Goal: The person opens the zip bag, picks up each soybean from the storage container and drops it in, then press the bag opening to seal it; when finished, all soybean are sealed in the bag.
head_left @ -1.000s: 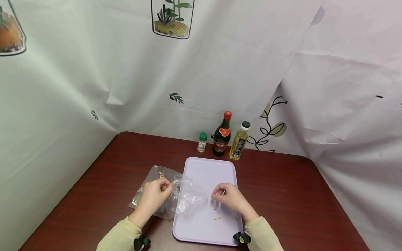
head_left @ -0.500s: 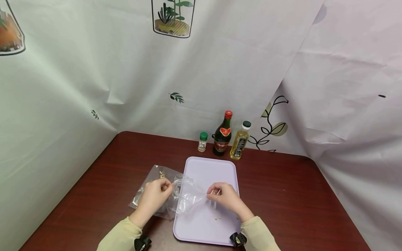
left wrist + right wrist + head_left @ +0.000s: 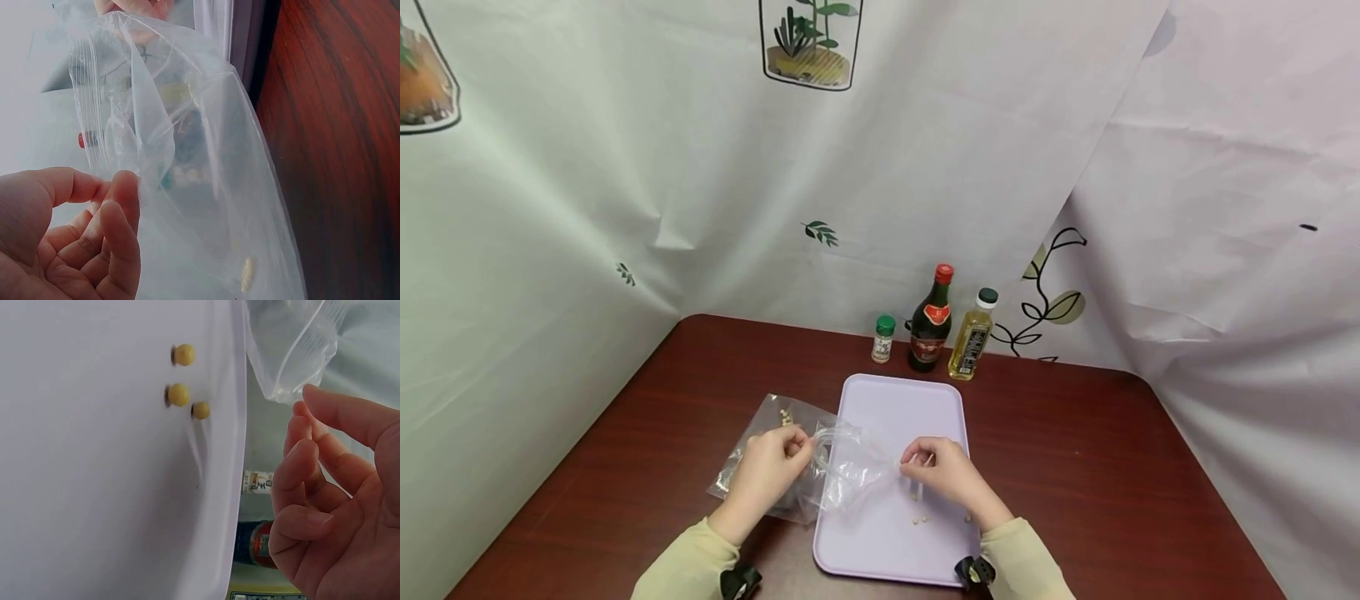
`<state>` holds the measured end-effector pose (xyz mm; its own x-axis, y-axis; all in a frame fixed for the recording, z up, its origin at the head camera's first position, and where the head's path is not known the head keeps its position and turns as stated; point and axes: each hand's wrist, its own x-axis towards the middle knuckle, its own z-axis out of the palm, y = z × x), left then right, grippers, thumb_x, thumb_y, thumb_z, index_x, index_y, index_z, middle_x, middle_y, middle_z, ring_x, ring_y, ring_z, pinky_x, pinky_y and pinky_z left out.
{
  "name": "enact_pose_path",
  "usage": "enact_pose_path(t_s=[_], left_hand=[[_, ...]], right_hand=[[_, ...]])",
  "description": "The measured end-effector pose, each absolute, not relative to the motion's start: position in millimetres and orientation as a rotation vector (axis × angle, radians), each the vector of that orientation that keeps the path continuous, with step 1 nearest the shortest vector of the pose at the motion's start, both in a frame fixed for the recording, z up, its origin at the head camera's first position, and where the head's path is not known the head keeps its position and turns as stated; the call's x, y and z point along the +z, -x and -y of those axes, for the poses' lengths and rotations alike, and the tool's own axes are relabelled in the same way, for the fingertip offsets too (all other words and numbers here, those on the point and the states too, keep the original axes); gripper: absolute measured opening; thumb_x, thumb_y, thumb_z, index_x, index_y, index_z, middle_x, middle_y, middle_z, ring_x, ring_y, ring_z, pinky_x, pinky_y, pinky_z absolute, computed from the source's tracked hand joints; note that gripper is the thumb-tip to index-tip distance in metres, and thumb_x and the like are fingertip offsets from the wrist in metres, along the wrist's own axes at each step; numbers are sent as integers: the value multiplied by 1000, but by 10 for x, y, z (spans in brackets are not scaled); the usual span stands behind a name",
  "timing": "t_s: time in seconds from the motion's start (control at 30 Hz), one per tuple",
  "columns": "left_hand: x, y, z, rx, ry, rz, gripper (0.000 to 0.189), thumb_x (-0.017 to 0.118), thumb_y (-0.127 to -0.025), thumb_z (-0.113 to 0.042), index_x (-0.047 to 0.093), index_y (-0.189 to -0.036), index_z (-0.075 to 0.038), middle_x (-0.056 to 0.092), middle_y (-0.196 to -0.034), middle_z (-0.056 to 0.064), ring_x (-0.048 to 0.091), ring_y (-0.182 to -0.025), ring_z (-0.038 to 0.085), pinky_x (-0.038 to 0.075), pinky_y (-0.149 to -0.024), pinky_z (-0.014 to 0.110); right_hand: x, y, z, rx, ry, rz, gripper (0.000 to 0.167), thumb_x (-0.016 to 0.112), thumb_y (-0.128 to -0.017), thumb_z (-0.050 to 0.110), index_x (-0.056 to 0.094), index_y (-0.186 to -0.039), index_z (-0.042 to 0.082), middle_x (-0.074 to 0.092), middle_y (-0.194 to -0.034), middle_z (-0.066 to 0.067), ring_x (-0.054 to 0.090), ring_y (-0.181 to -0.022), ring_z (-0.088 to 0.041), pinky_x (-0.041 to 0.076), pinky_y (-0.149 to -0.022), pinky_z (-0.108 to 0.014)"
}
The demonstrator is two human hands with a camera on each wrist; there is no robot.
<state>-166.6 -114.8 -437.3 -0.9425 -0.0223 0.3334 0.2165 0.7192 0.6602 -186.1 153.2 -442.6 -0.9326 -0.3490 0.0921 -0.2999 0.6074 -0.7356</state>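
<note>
The left hand (image 3: 766, 464) pinches the bag (image 3: 842, 497) at one edge, and the right hand (image 3: 947, 471) pinches its far right end, thumb and fingertips close together on both. In the head view the clear bag is stretched between them, lying on the bench (image 3: 1075, 475) to the left and reaching over the left side of the tray (image 3: 872, 554). A small cluster of balls (image 3: 786, 417) lies inside the bag's far left part; a few loose balls (image 3: 915, 522) lie on the tray's near right half. So the balls look split, some bagged and some not, and the work seems only partway along. A jar and two bottles stand upright beyond the tray, untouched.

The left wrist view shows the ridged strip (image 3: 90, 94) along the bag's mouth; I cannot tell whether it is fastened. A pale lump of what may be balls rests lower in the bag.

The right wrist view shows three of the loose balls on the tray, apart from the hand, which grips only the bag's corner.
</note>
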Motion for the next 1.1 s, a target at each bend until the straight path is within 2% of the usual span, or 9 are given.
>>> enact_pose_path(t_s=[0.37,0.7,1.1], left_hand=[[-4352,1662,1148,-1048,157,2604,24,69,-82,-18,57,-62,-21,47,-49,-15,40,-47,3,34,-49,22],[-4359,1656,1144,-1041,180,2582,23,69,-80,-15,57,-61,-19,47,-52,-12,40,-48,3,34,-49,22],[-4359,1645,1149,-1056,172,2595,24,69,-81,-15,57,-61,-20,48,-50,-13,40,-48,3,34,-50,22]], right_hand=[[-4473,1860,-1622,-1203,560,-2719,7,72,-79,13,66,-80,9,51,-63,6,43,-52,-1,36,-48,-21],[-4480,1848,-1661,-1015,528,-2655,13,78,-72,9,66,-77,8,48,-58,7,44,-52,-5,36,-49,-22],[-4508,1851,-1633,-982,525,-2638,16,78,-68,3,63,-72,7,49,-56,6,45,-51,-7,35,-48,-23]])
